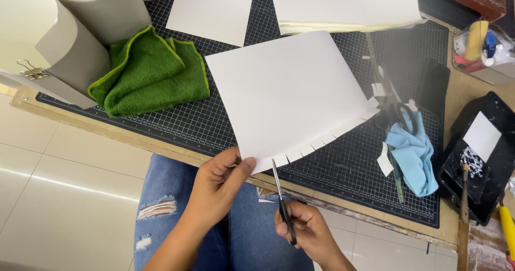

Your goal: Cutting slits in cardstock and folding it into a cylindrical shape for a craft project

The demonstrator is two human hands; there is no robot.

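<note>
My left hand (219, 184) pinches the near left corner of a folded white paper sheet (287, 91) held over a black gridded cutting mat (343, 166). The sheet's near edge carries a row of short cut slits forming tabs. My right hand (307, 229) grips black-handled scissors (280, 196), blades pointing up into the paper's near edge beside my left thumb. Both hands sit above my lap in blue torn jeans, at the table's front edge.
A crumpled green towel (149, 72) lies on the mat's left. Rolled card with a binder clip (33, 72) stands far left. More white sheets (343, 3) lie at the back. A light blue cloth (413, 153), a black tray (483, 153) and a clear tool container (483, 48) sit right.
</note>
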